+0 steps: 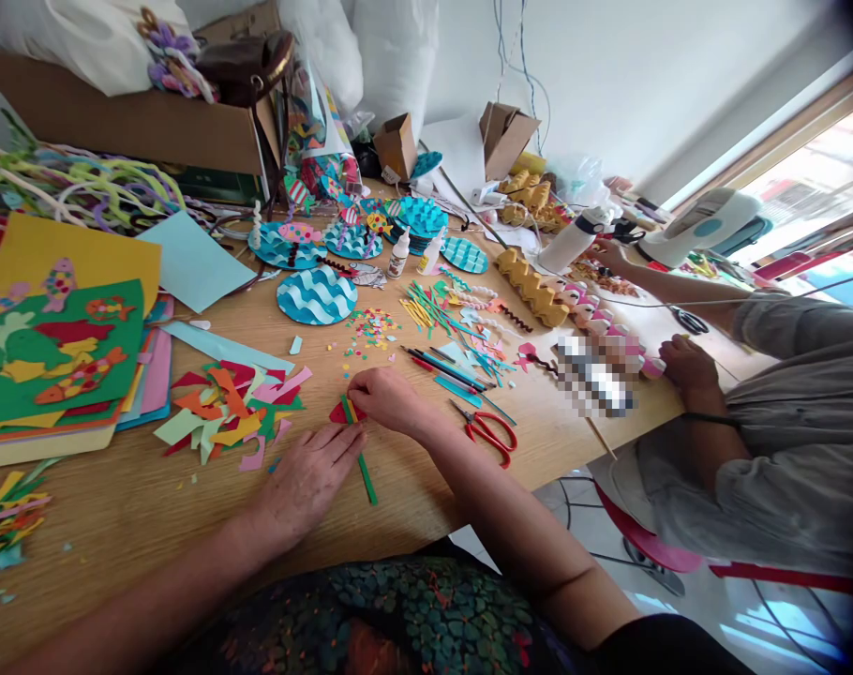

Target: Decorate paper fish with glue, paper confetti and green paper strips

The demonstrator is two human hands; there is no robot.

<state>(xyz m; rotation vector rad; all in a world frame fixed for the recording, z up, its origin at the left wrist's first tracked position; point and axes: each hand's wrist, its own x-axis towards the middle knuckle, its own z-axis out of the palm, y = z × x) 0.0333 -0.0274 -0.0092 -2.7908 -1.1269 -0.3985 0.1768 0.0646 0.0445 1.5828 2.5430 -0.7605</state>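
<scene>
A small red paper piece [337,412] lies on the wooden table between my hands. A narrow green paper strip [367,480] runs across it and sticks out towards me below my left fingertips; a bit of yellow shows beside its far end. My left hand [306,478] lies flat, its stretched fingertips pressing on the red piece and the strip. With bent fingers, my right hand [386,401] pinches at the far end of the strip; its fingertips are partly hidden. To the right lie red-handled scissors [493,436], with pencils [451,368] just beyond.
Colourful paper scraps [233,403] and stacked coloured sheets [142,375] lie to the left. Behind are paper dots [372,330], a blue wavy disc [318,297] and glue bottles [399,254]. At the right, a co-worker's hand [688,363] rests near yellow egg-carton pieces [531,289].
</scene>
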